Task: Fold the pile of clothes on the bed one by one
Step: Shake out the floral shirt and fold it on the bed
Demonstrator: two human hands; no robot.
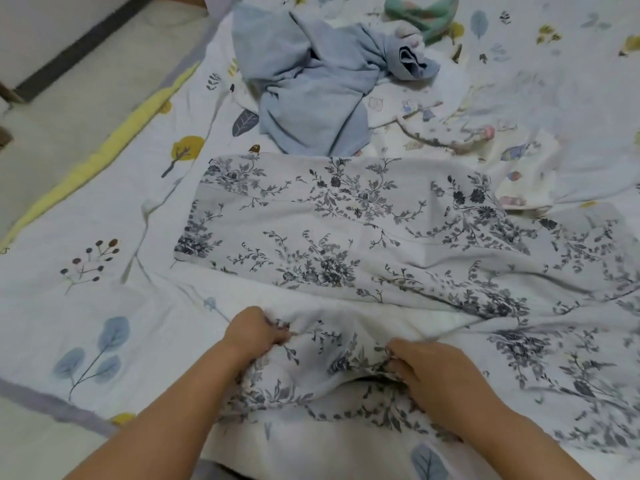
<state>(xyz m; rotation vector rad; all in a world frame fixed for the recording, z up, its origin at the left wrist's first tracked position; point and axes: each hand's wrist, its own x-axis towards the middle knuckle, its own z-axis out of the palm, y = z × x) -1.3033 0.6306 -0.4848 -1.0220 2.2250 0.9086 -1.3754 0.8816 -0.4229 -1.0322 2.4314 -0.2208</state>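
- Lying spread across the middle of the bed, a floral-print garment (346, 230) is reaching from the centre of the frame down to 6 o'clock, where its near edge is bunching between two hands.
- Gripping that edge at 7 o'clock, the left hand (254, 332) is curling its fingers into a fistful of the cloth; at 5 o'clock, the right hand (436, 372) is pinching a fold of the same edge, fingertips buried in the print.
- Judging by the deep creases and the way it is draping, the fabric is looking thin, light and limp; it is likely needing a hold at corners or along a seam, since a grip in mid-panel would only be gathering it up.
- Waiting at 12 o'clock, a crumpled pale-blue garment (311, 91) is touching the far edge of the floral piece, with a cartoon-print cloth (467, 133) at 1 o'clock and a green garment (426, 12) beyond it, cut off by the top of the frame.
- Running off the right edge, the floral piece is hiding its full shape; whether it is a dress or trousers is hard to tell, and motion blur is softening the patterned bedsheet (104, 306) around it.
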